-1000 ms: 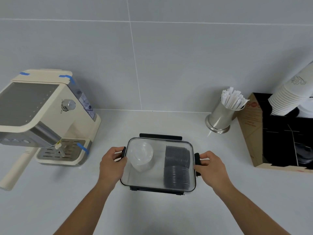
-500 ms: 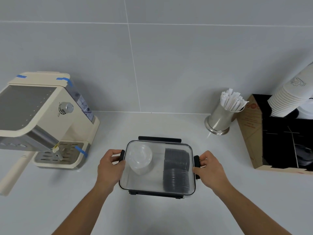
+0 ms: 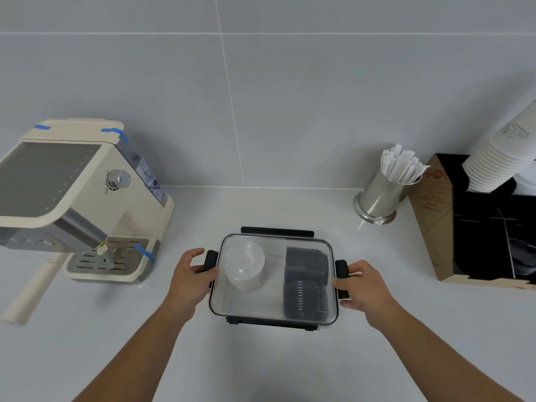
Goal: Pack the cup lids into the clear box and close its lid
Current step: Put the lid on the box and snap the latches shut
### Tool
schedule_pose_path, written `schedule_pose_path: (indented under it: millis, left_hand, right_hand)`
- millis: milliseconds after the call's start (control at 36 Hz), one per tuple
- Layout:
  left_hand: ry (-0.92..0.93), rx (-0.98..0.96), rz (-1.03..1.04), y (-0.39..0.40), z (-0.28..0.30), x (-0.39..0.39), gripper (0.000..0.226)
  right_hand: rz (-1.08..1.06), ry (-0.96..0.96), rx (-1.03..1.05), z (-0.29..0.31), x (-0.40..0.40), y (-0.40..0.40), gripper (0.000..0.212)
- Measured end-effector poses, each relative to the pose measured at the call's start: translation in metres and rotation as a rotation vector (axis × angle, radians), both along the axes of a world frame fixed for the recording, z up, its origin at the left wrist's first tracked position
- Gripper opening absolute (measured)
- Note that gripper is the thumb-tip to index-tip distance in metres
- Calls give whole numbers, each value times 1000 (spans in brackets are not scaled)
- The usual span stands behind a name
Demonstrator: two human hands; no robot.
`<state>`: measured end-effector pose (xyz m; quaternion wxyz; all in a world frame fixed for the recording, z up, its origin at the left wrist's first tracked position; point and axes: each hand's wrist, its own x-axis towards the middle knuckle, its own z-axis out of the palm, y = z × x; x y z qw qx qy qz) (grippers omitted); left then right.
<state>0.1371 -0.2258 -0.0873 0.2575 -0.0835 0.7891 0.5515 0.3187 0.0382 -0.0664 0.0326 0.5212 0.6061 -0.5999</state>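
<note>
The clear box (image 3: 249, 303) sits on the white counter in front of me with its transparent lid lying on top. Inside, a stack of clear cup lids (image 3: 245, 264) lies on the left and a row of dark grey cup lids (image 3: 306, 282) on the right. My left hand (image 3: 188, 277) grips the black left side latch (image 3: 211, 259), which sticks outward. My right hand (image 3: 365, 288) holds the black right side latch (image 3: 340, 268). The back latch (image 3: 277, 231) and the front latch (image 3: 269, 322) are untouched.
A cream coffee machine (image 3: 81, 204) stands at the left, its handle reaching toward the counter edge. At the right are a steel cup of wrapped straws (image 3: 380, 195), a cardboard organizer (image 3: 435, 216) and a stack of paper cups (image 3: 499, 158). A tiled wall is behind.
Both hands stay at the side latches. My left fingers have lifted slightly over the left latch. The box has not moved.
</note>
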Motion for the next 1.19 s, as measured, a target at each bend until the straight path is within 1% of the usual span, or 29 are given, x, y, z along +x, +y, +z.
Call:
schedule_pose_path:
  millis: [56,111,167,222,333,417,500,556,639,722,833,861,944,1000,1056,1111,1194]
  left_hand:
    - [94,-115,-67,-3,-1,1,58]
    - [221,-226,-123,-5,-2,2,57]
    - [326,-294,-158,-5,-3,3,53]
    - [392,-356,-190,-6,-3,4,44]
    - [464,-407,-219,-7,-8,6,36]
    - [502,-401,-208,-7,-9,11,43]
    - [533,-392,-178,-6,-7,16,53]
    - [560,-414,-183,-6,-8,17,50]
    - [567,-430,-215,-6,-10,17,43]
    - [547,-415,-240,-6,-9,19,43]
    - [589,-425,-262,-6,-8,23,57]
    - [616,-428,-267,-6,-8,24,57]
    - [701,-476,-333,-6,-9,23,44]
    - [677,-497,-366,-9,-12,23,44]
    - [642,-509,-369,-13,-13,23,44]
    - [603,-506,-350,-14,-12,24,43]
    - [542,-459,-310,-12,-9,26,32]
  right_hand:
    - [-74,18,-130,-2,5,2,39]
    - [-109,44,-165,-4,8,1,50]
    - [-109,55,-96,-5,6,-1,61]
    - [-82,34,30,-4,4,-6,65]
    - [7,-21,251,-1,3,-12,54]
    - [50,-63,359,-2,4,-15,41]
    - [85,-71,410,-1,5,-18,31]
    - [107,-70,430,-1,4,-19,27]
    - [116,-77,433,1,4,-21,25]
    - [102,-82,404,3,4,-21,26]
    - [95,-80,367,6,4,-22,27]
    - [98,-74,358,7,4,-23,28]
    - [107,-48,344,9,5,-23,21]
    - [111,-47,337,11,5,-23,11]
    - [119,-49,333,11,5,-23,8]
    - [126,-44,332,12,4,-24,14]
    - [124,-41,335,12,4,-24,22]
